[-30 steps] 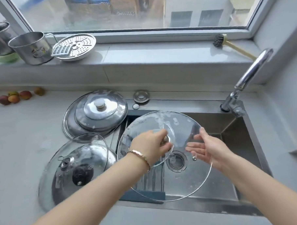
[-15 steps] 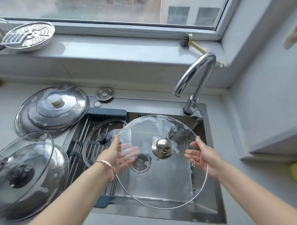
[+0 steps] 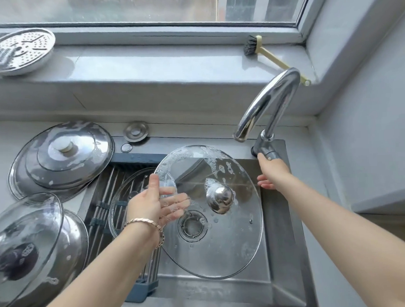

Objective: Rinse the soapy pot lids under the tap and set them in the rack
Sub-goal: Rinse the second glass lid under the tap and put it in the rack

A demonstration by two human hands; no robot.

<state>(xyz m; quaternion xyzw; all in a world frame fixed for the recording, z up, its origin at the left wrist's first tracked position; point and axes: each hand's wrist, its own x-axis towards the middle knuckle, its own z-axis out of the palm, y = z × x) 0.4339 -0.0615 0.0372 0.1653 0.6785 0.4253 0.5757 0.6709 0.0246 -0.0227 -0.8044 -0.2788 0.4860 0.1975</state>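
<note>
A large soapy glass lid [image 3: 224, 240] with a steel knob [image 3: 220, 198] hangs tilted over the sink [image 3: 282, 254]. My left hand [image 3: 150, 204] holds its left rim, thumb on top and fingers under the glass. My right hand [image 3: 270, 172] has its fingers loosely apart against the tap lever [image 3: 270, 154] and is off the lid. No water shows at the tap spout [image 3: 264, 104]. A smaller glass lid [image 3: 129, 198] lies on the dark rack [image 3: 99, 211] across the sink's left part.
Two foamy steel lids [image 3: 62, 157] are stacked on the counter at left. A glass lid [image 3: 22, 249] rests on another steel lid at the lower left. On the sill are a perforated steamer plate [image 3: 18, 52] and a brush [image 3: 252, 45]. A wall closes the right side.
My right hand let go of the lid's right rim and moved up to the tap lever. My left hand now carries the lid alone, and the view has shifted right.
</note>
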